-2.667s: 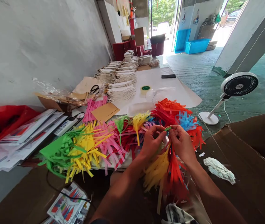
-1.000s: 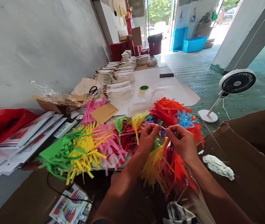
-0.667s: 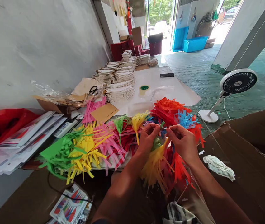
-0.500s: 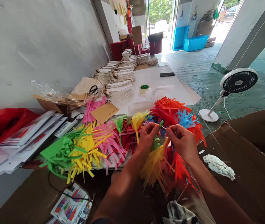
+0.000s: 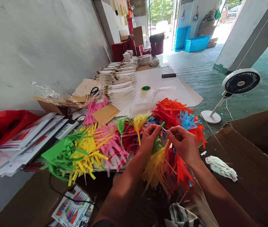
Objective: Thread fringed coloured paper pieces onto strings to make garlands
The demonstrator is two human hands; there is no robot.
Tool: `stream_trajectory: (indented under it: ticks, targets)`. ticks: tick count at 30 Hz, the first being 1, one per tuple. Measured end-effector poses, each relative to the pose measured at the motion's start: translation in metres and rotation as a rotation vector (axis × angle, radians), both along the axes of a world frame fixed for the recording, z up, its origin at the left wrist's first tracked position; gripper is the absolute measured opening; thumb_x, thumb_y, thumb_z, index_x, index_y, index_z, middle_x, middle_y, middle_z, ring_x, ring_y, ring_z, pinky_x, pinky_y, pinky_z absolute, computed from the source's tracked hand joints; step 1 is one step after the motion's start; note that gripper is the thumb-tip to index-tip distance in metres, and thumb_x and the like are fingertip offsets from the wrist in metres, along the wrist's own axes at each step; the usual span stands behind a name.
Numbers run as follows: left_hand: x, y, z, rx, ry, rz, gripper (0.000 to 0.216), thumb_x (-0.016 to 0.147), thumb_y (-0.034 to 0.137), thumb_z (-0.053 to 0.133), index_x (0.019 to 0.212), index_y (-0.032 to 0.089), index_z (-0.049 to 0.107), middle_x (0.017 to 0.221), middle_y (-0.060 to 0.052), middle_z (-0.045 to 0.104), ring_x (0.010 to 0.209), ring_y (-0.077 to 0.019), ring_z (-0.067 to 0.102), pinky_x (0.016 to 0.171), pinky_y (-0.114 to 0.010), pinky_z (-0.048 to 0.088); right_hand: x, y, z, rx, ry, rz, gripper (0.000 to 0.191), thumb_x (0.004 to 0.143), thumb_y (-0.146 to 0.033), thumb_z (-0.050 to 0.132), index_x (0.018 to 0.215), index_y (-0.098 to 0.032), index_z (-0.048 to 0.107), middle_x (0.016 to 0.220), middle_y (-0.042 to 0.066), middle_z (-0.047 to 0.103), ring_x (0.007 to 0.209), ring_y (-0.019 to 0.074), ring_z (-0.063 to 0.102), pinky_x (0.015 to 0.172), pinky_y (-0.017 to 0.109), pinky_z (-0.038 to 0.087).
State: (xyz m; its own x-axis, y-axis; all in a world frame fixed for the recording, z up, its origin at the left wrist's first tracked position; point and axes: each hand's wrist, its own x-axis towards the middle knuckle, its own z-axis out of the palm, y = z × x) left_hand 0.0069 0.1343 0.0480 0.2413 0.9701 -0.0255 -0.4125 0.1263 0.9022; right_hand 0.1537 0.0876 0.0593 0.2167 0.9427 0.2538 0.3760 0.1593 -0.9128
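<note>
My left hand and my right hand meet at the near edge of the table, fingertips pinched together on the top of a bunch of paper fringe tassels. A small green paper piece sits between the thumbs. Yellow, red and orange strips hang down from the bunch below my hands. Behind them lies a heap of loose tassels in green, yellow, pink, red and blue.
Stacks of white paper line the wall side. A green tape roll, scissors and a phone lie on the white sheet. A white fan stands on the floor at right. Brown cardboard and a white rag lie near right.
The hanging bunch has risen and turned slightly; the green piece shifted from between the fingertips down toward my left thumb. Both hands stay pinched together in the same spot.
</note>
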Motion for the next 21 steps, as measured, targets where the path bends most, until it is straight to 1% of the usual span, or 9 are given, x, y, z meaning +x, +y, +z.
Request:
stream_trajectory:
  ticks: [3, 8, 11, 14, 16, 18, 21]
  targets:
    - [-0.0005, 0.0009, 0.0001, -0.026, -0.018, -0.021, 0.05, 0.077, 0.059, 0.086, 0.083, 0.018, 0.06, 0.067, 0.004, 0.061, 0.047, -0.0036, 0.044, 0.046, -0.018, 0.033, -0.0004, -0.0003, 0.0, 0.004, 0.002, 0.02, 0.034, 0.094, -0.056, 0.066, 0.09, -0.023, 0.071, 0.077, 0.002, 0.074, 0.057, 0.0143, 0.06, 0.053, 0.028, 0.042]
    - [-0.0008, 0.0004, -0.0003, -0.009, 0.009, -0.02, 0.048, 0.079, 0.058, 0.085, 0.083, 0.017, 0.06, 0.067, 0.004, 0.061, 0.048, -0.0036, 0.044, 0.047, -0.019, 0.033, -0.0006, 0.0013, -0.0006, 0.003, -0.052, -0.023, 0.035, 0.095, -0.056, 0.066, 0.088, -0.022, 0.071, 0.073, 0.001, 0.072, 0.054, 0.0136, 0.056, 0.053, 0.028, 0.04]
    - [0.0, -0.001, 0.0005, 0.036, 0.039, -0.006, 0.047, 0.078, 0.057, 0.086, 0.08, 0.017, 0.061, 0.067, 0.003, 0.061, 0.053, -0.0051, 0.048, 0.052, -0.02, 0.037, -0.0011, 0.0016, -0.0002, 0.009, -0.061, -0.035, 0.036, 0.095, -0.057, 0.066, 0.088, -0.022, 0.071, 0.073, 0.001, 0.072, 0.054, 0.0135, 0.054, 0.053, 0.028, 0.04]
    - [0.0008, -0.0022, 0.0016, 0.098, 0.073, 0.015, 0.044, 0.075, 0.052, 0.09, 0.08, 0.017, 0.065, 0.071, 0.002, 0.063, 0.062, -0.0075, 0.054, 0.062, -0.021, 0.043, -0.0009, 0.0013, 0.0005, 0.013, -0.052, -0.05, 0.035, 0.095, -0.056, 0.066, 0.088, -0.022, 0.072, 0.075, 0.003, 0.074, 0.056, 0.0147, 0.056, 0.054, 0.029, 0.041]
    - [0.0008, -0.0028, 0.0023, 0.121, 0.071, 0.039, 0.041, 0.071, 0.047, 0.094, 0.085, 0.017, 0.069, 0.078, 0.001, 0.066, 0.067, -0.0086, 0.058, 0.066, -0.022, 0.046, -0.0001, 0.0007, 0.0004, 0.009, -0.04, -0.043, 0.036, 0.096, -0.057, 0.065, 0.089, -0.022, 0.072, 0.077, 0.004, 0.075, 0.058, 0.0159, 0.059, 0.056, 0.029, 0.043]
    - [0.0004, -0.0031, 0.0029, 0.12, 0.061, 0.047, 0.041, 0.07, 0.044, 0.095, 0.094, 0.019, 0.073, 0.084, 0.0, 0.068, 0.068, -0.0091, 0.059, 0.066, -0.023, 0.046, 0.0009, -0.0002, -0.0004, 0.002, -0.031, -0.029, 0.037, 0.096, -0.058, 0.064, 0.09, -0.022, 0.072, 0.079, 0.004, 0.076, 0.06, 0.017, 0.062, 0.058, 0.03, 0.045]
    - [-0.0005, -0.0031, 0.0028, 0.099, 0.079, 0.024, 0.04, 0.075, 0.045, 0.091, 0.103, 0.019, 0.078, 0.085, -0.002, 0.071, 0.068, -0.0093, 0.059, 0.066, -0.023, 0.047, 0.0019, -0.001, -0.0025, -0.006, -0.027, -0.021, 0.039, 0.096, -0.06, 0.064, 0.091, -0.022, 0.073, 0.081, 0.005, 0.077, 0.064, 0.0183, 0.066, 0.06, 0.03, 0.047]
